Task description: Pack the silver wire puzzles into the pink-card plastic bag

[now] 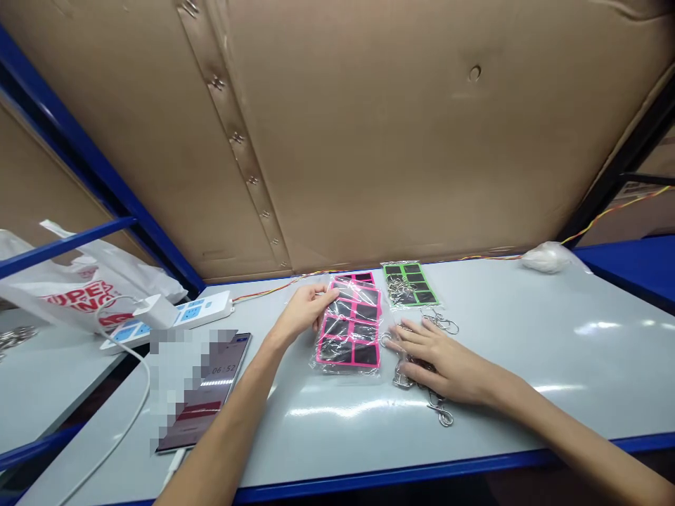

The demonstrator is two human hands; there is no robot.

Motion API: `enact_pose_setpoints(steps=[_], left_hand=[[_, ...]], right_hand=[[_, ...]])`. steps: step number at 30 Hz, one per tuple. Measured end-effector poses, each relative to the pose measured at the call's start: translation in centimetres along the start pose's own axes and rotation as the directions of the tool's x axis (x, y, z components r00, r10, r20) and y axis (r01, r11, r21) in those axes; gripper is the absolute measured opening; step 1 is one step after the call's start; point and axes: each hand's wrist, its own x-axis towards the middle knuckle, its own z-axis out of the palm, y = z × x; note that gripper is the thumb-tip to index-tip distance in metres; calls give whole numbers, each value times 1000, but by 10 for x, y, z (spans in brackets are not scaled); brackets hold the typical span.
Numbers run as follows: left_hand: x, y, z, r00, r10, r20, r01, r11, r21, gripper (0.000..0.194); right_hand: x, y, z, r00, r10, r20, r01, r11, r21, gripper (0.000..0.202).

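Observation:
My left hand [306, 309] pinches the upper left edge of a clear plastic packet [352, 330] holding a pink-edged sheet with black rectangles. Part of another pink-edged sheet [363, 277] shows behind it. My right hand [435, 355] lies palm down with fingers spread over a small pile of silvery wire hooks [441, 416], hiding most of them. Beyond that hand, a green-edged packet [422, 288] with black rectangles lies on the table, with shiny metal pieces [399, 289] at its left side.
At left are a phone [214, 400] with a cable, a power strip [211, 309] with a plugged-in charger [157, 310], and a white plastic bag [89, 281]. A cardboard wall [369, 140] closes off the back. A whitish bundle [547, 257] sits at the back right.

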Motion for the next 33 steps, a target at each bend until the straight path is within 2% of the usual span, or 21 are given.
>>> enact_pose_setpoints(steps=[3, 6, 9, 12, 14, 17, 20, 24, 28, 33], left_hand=[[1, -1, 0, 1000, -4, 0, 4, 1000, -10, 40], [2, -1, 0, 1000, 7, -14, -8, 1000, -27, 40], [2, 0, 1, 999, 18, -52, -21, 998, -62, 39], [3, 1, 1, 996, 5, -91, -15, 994, -113, 39], [4, 1, 2, 995, 4, -104, -20, 988, -154, 39], [6, -2, 4, 992, 25, -127, -53, 975, -215, 40], [7, -5, 7, 989, 38, -145, -71, 970, -233, 43], [8, -9, 10, 988, 50, -147, -88, 960, -264, 44], [8, -8, 14, 989, 41, -143, -79, 958, -275, 44], [5, -1, 15, 978, -64, -198, 2, 955, -298, 39]], right_hand=[[0, -4, -3, 1000, 12, 10, -12, 1000, -6, 57], [4, -7, -8, 997, 9, -74, -6, 1000, 30, 60], [20, -9, -15, 975, 20, -222, 24, 981, 191, 50], [47, -10, -25, 942, 123, -313, 13, 916, 401, 33], [67, -9, -29, 921, 187, -340, -9, 886, 464, 29], [90, -4, -28, 912, 252, -323, -36, 834, 551, 31], [101, 5, -19, 910, 305, -281, -58, 764, 643, 38], [97, 13, -10, 921, 328, -209, -77, 681, 729, 43], [90, 14, -10, 930, 322, -179, -59, 610, 791, 44], [88, 15, -13, 909, 366, -200, -42, 558, 828, 43]])
